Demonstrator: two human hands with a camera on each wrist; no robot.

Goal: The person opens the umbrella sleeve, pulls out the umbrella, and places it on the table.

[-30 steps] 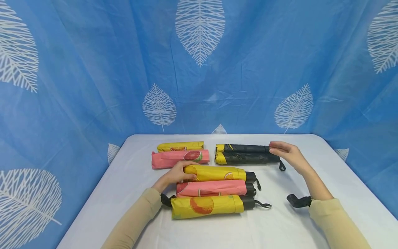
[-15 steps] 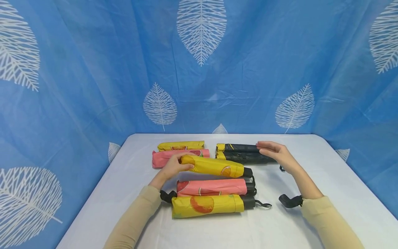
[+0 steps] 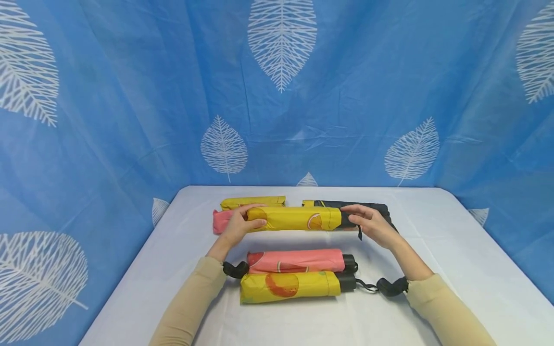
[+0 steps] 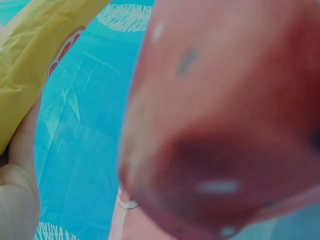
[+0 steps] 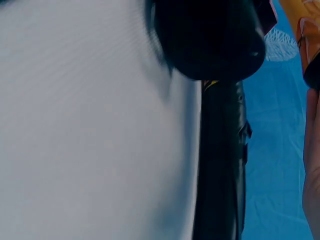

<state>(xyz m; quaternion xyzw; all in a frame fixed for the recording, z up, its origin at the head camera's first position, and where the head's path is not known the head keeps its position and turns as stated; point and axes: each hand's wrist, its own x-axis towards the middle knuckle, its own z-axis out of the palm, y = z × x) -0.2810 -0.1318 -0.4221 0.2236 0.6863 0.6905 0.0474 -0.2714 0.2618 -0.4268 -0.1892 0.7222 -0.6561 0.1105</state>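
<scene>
In the head view, a folded yellow umbrella (image 3: pixel 294 218) with fruit prints is held level above the table. My left hand (image 3: pixel 235 226) grips its left end, thumb in front. The fingers of my right hand (image 3: pixel 376 226) extend along its black handle at the other end; whether they touch it is unclear. The left wrist view shows the same yellow umbrella (image 4: pixel 35 55) and part of my left hand (image 4: pixel 17 195). In the right wrist view, my right hand (image 5: pixel 312 165) has straight fingers close to the handle tip.
Below lie a pink umbrella (image 3: pixel 298 261) and another yellow umbrella (image 3: pixel 290 287), side by side. Behind, partly hidden, are a yellow umbrella (image 3: pixel 253 202), a pink one (image 3: pixel 220 221) and black ones (image 3: pixel 376 208). Blue leaf-printed cloth (image 3: pixel 346 96) surrounds the white table (image 3: pixel 173 288).
My left hand has lifted the yellow umbrella from beside the pink one, up and away from me, and it has levelled out. My right hand has moved left to its handle.
</scene>
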